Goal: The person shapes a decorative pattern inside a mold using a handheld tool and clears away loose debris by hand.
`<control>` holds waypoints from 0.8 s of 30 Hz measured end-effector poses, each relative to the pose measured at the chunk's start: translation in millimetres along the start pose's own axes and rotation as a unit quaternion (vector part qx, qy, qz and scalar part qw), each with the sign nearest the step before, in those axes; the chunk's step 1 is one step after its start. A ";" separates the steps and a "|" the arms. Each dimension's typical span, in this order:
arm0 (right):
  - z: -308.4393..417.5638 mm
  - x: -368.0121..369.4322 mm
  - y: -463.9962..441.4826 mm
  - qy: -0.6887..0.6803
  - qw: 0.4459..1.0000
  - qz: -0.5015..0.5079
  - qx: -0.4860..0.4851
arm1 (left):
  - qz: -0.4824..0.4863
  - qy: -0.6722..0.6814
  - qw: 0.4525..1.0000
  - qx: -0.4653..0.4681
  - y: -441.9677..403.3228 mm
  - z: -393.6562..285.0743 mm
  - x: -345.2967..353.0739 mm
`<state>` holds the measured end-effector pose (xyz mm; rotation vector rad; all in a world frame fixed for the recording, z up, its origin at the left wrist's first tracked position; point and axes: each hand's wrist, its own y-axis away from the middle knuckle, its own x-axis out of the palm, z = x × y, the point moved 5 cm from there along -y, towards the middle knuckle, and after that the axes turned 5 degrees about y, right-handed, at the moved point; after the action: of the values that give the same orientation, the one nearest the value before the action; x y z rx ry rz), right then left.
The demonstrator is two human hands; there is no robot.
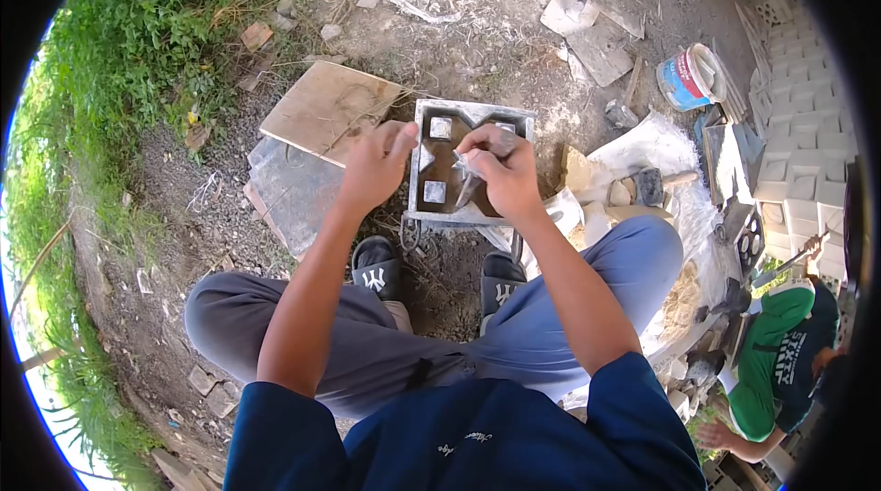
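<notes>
A grey metal mould (416, 193) with square blocks and pointed notches inside lies on the ground in front of my feet. My right hand (507, 181) is over its inner part, fingers pinched round a narrow pointed tool (469, 190) that slants down into the mould; its exact kind does not show. Beside the mould's left rim is my left hand (376, 168), thumb apart from the fingers and nothing visible in it. Whether it touches the rim I cannot tell. Wire-like handle loops (410, 232) hang from the near side.
Left of the mould lie a wooden board (321, 110) and a grey sheet (289, 188). A paint bucket (684, 83), white sacking (656, 147) and stacked pale blocks (798, 115) are to the right. Another person (780, 353) works at lower right.
</notes>
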<state>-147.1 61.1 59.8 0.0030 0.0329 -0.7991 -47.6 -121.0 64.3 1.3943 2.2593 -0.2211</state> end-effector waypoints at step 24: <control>41.0 -18.3 39.7 -0.010 0.985 0.081 -0.152 | 0.130 -0.283 0.922 0.231 21.7 54.5 92.5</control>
<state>-130.3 101.2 101.0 -0.2884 0.1348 -0.6255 -46.1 -57.2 -24.6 1.5789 1.5797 -0.9825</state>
